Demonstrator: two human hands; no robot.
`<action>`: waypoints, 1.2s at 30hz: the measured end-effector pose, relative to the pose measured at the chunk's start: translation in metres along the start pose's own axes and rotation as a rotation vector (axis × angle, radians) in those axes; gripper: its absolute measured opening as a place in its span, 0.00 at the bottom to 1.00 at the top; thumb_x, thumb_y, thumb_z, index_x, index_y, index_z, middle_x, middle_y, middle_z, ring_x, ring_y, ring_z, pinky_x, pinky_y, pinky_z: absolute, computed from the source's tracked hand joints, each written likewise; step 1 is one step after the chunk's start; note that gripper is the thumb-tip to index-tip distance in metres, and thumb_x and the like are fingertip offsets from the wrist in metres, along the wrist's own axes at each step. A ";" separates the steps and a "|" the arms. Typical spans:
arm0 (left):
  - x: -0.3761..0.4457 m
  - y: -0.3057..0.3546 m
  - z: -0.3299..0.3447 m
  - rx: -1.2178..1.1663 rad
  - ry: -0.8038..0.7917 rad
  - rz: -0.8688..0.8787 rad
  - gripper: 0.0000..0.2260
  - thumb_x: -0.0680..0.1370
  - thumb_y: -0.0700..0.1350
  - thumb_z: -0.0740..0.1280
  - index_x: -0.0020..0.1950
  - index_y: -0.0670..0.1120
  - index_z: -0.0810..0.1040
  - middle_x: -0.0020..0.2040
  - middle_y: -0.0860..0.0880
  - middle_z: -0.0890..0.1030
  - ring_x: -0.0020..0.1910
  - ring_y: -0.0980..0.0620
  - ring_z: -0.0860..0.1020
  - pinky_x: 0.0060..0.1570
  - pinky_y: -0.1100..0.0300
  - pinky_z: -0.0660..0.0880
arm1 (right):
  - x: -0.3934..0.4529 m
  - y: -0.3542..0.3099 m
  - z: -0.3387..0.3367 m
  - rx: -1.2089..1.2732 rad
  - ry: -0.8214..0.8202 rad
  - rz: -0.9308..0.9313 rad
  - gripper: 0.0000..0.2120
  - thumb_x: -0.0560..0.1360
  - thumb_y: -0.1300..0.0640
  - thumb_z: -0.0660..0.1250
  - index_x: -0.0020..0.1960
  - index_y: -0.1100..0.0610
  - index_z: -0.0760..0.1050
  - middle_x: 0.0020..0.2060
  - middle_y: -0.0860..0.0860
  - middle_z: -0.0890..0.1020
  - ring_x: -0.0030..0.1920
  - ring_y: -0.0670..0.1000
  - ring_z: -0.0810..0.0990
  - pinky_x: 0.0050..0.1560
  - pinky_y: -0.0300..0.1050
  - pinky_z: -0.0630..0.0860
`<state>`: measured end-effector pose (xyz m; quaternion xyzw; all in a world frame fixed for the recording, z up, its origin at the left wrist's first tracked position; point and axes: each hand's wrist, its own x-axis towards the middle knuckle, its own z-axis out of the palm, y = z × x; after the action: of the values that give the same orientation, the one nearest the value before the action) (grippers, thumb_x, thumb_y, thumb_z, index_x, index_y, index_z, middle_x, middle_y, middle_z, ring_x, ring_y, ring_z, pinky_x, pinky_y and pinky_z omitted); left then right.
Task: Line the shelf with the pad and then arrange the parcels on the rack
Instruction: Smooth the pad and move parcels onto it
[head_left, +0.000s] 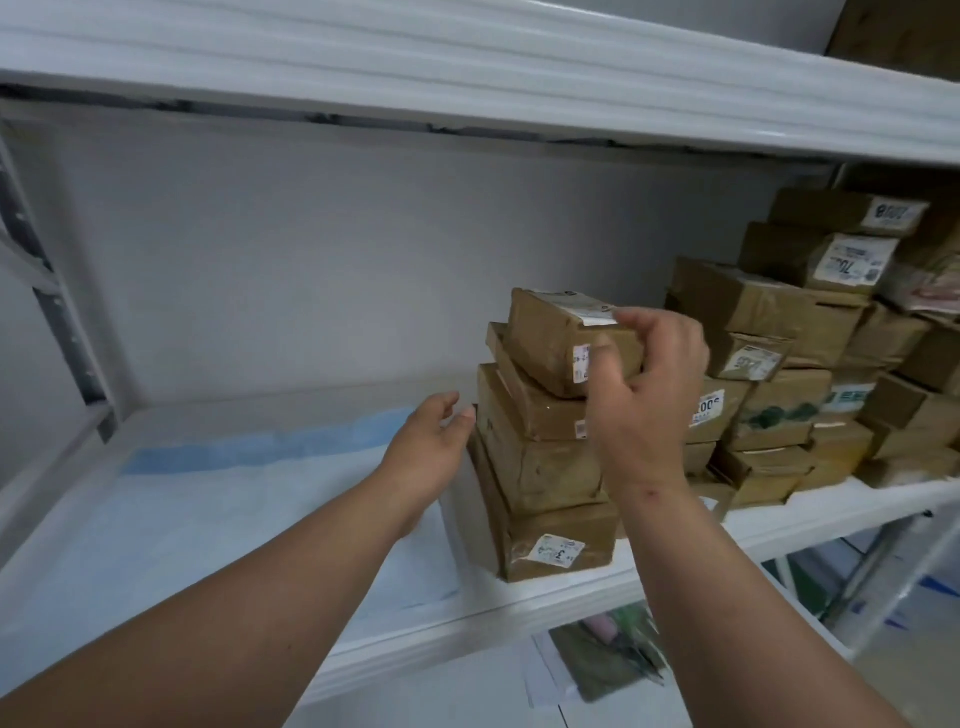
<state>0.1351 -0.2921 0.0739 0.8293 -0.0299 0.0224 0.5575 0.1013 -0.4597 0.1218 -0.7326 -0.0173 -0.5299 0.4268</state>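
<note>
White metal racking fills the frame, its middle shelf running from lower left to right edge against a pale wall. On the left half of that shelf lies the pad, white with a blue band along its far side; it looks flat, though its near right corner ends just short of the stack of brown parcels at centre frame.

That stack is several parcels high and visibly uneven: the upper ones sit skewed and tilted toward the left. At its top, the right hand grasps the top parcel, thumb on the near face and fingers curled over the labelled upper side. The left hand is released, fingers loosely spread, hovering just beside the stack's left face at mid height; whether it touches is not clear.

The main risk is a topple. If the top parcel is set down off-centre, or pulled away with a drag on the one beneath, the tilted upper layers could slide left onto the pad and rumple it. The stack's base appears to stand on bare shelf rather than on the pad, so any parcel shoved leftward may catch the pad's edge and fold it. More parcels are heaped at centre right, close enough to be knocked by a falling stack.
</note>
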 end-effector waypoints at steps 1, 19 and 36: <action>-0.001 0.004 0.003 -0.021 -0.011 -0.001 0.21 0.84 0.54 0.56 0.77 0.52 0.63 0.76 0.51 0.66 0.73 0.50 0.66 0.61 0.61 0.62 | 0.000 0.004 -0.006 0.025 0.029 0.126 0.09 0.76 0.56 0.65 0.56 0.51 0.73 0.53 0.46 0.72 0.58 0.50 0.72 0.59 0.52 0.74; 0.012 0.057 0.056 -0.269 0.010 -0.257 0.30 0.79 0.69 0.50 0.76 0.56 0.66 0.75 0.51 0.68 0.75 0.47 0.65 0.72 0.50 0.62 | 0.028 0.080 -0.024 0.531 -0.585 1.011 0.31 0.67 0.26 0.64 0.63 0.42 0.77 0.55 0.47 0.85 0.59 0.53 0.81 0.65 0.57 0.73; 0.026 0.042 0.063 -0.726 -0.038 -0.374 0.28 0.77 0.71 0.55 0.64 0.54 0.80 0.60 0.47 0.83 0.60 0.45 0.80 0.60 0.47 0.76 | 0.036 0.097 -0.006 0.736 -0.693 1.108 0.33 0.71 0.24 0.57 0.64 0.45 0.78 0.53 0.51 0.86 0.56 0.56 0.84 0.63 0.61 0.75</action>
<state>0.1578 -0.3671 0.0902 0.5700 0.1052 -0.1065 0.8079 0.1588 -0.5409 0.0920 -0.5691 0.0445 0.0638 0.8186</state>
